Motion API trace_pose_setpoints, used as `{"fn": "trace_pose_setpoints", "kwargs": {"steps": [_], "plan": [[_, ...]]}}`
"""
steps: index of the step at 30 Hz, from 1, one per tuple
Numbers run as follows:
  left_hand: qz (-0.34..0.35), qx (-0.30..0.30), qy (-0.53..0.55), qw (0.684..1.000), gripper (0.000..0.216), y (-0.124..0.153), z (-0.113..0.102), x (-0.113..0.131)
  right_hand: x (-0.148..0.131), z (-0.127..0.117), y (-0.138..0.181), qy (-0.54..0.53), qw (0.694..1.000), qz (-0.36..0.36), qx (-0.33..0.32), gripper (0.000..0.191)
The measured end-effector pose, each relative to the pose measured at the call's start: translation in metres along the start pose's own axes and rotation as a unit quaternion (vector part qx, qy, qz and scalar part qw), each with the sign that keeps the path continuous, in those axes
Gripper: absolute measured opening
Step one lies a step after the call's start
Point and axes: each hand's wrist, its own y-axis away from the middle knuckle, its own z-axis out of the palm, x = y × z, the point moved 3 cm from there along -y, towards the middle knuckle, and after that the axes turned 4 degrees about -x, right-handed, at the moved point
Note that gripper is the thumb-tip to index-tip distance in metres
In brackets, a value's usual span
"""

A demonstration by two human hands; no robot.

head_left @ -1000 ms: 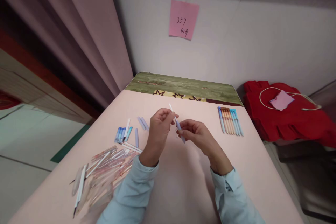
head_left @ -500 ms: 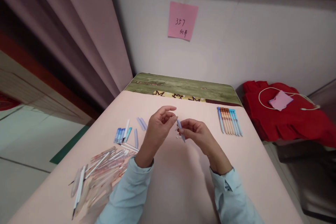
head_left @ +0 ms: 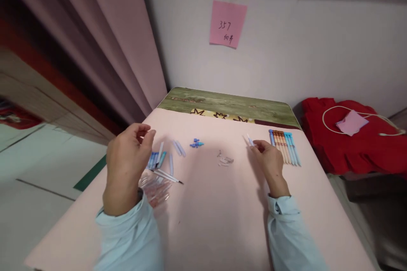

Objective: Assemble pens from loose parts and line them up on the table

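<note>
My right hand [head_left: 269, 161] pinches a pale lavender pen barrel [head_left: 250, 140] with a thin white tip pointing up and left, above the table's right half. My left hand [head_left: 125, 167] is held over the left side, its fingers bent and thumb apart from them, with nothing visible in it. Beneath and beside it lie blue pen sleeves [head_left: 153, 160], white refills [head_left: 165, 174], lavender barrels [head_left: 179, 148] and a pile of clear plastic tubes [head_left: 155, 190], partly hidden by the hand. Small blue pen caps [head_left: 196, 143] and tiny clear parts [head_left: 225, 161] lie mid-table.
A row of finished-looking pens [head_left: 284, 147], blue and brown-orange, lies at the right edge of the pink-covered table [head_left: 216, 224]. Beyond it stands a red cloth-covered seat [head_left: 318, 148] with a white cable and pink paper slips [head_left: 352, 123]. A curtain [head_left: 127, 42] hangs at the left.
My hands were together at the table's middle, working on the lavender barrel. The left has let go and moved left over the parts; the right has carried the barrel to the right.
</note>
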Motion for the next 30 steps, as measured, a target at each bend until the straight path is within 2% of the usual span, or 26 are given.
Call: {"fn": "trace_pose_setpoints", "kwargs": {"steps": [5,9,12,15,21,25,30], "plan": [[-0.062,-0.026,-0.058,0.996,0.022,-0.001,-0.012,-0.02,-0.013,0.01,0.009,0.049,0.999,-0.014,-0.001,0.025],[-0.092,-0.059,-0.063,0.992,0.014,-0.004,-0.011,-0.034,-0.016,0.02,0.015,0.099,0.994,-0.041,0.006,0.027],[-0.105,-0.058,-0.075,0.99,0.013,-0.008,-0.006,-0.045,-0.015,0.026,0.017,0.126,0.989,-0.08,0.01,0.028],[-0.106,-0.059,-0.082,0.989,0.013,-0.015,0.009,-0.057,-0.012,0.027,0.017,0.113,0.989,-0.092,0.014,0.03],[-0.128,-0.105,-0.099,0.981,0.012,-0.026,0.056,-0.075,-0.005,0.016,0.012,0.062,0.996,-0.057,0.024,0.037],[-0.137,-0.152,-0.113,0.972,0.015,-0.025,0.068,-0.068,-0.006,0.009,0.009,0.045,0.997,-0.049,0.039,0.039],[-0.029,-0.139,-0.085,0.986,0.012,-0.016,0.059,-0.03,-0.01,0.001,0.009,0.029,0.996,-0.057,0.063,0.041]]}}
